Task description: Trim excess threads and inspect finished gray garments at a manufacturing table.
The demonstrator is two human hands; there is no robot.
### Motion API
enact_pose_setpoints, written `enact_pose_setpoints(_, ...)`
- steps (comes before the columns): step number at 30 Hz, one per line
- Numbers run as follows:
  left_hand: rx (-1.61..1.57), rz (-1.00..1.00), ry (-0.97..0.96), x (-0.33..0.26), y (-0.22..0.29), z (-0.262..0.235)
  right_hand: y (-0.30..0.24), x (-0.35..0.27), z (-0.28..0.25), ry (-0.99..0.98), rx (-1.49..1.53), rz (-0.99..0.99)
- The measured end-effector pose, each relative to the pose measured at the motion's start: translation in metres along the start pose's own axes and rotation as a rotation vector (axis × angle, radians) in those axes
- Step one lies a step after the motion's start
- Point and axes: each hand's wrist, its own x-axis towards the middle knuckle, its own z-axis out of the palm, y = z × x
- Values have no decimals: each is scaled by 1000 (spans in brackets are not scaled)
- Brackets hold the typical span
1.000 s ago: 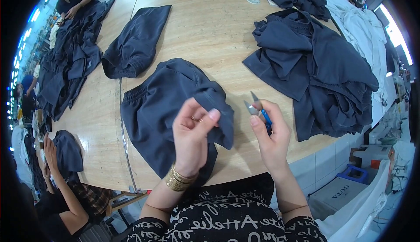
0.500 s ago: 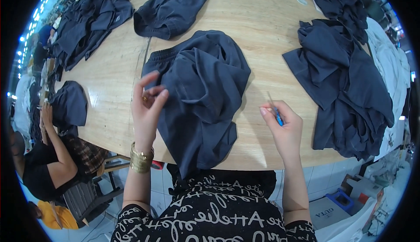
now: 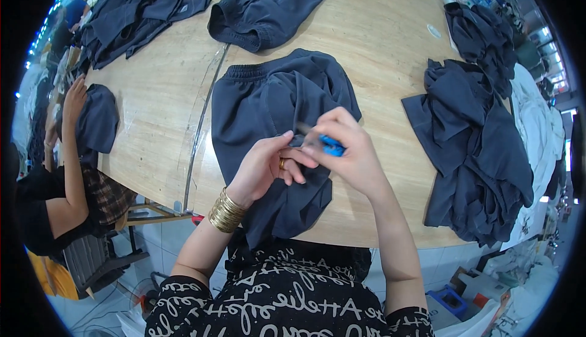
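A pair of dark navy shorts [image 3: 256, 102] with a gathered elastic waistband lies on the table before me, its lower end hanging over the near edge. Over its middle, my left hand [image 3: 268, 166] has curled fingers and appears to pinch a small fold of the cloth. Close against its fingertips, my right hand [image 3: 345, 148] grips small blue-handled thread snips [image 3: 331, 146]. Their thin metal tip is smeared by motion and points toward the left fingers. Whether the blades touch the cloth or a thread cannot be made out.
Another dark garment [image 3: 262, 10] lies beyond the shorts. Dark garment heaps sit at right [image 3: 476, 154] and far left [image 3: 146, 10]. A seam crosses the wooden table [image 3: 152, 117]. At left, a person's arm [image 3: 73, 148] reaches to a dark cloth [image 3: 97, 117].
My hands, apart before, have come together over the shorts. The right moved left with the snips; the left moved right and its fingers closed in. The view has shifted slightly.
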Motion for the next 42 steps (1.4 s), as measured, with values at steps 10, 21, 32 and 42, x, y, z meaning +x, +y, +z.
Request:
enact_pose_setpoints(10, 563, 267, 140, -17, -5, 18, -5, 18, -19, -230, -379, 79)
enact_pose_setpoints(21, -527, 312, -39, -17, 2, 5, -9, -30, 8, 158, -339, -62)
enact_pose_setpoints(32, -522, 302, -47, -13, -2, 5, -10, -38, 6, 163, -367, -75)
enact_pose_setpoints(42, 270, 463, 98, 24, 18, 20, 14, -7, -51, 727, -245, 243)
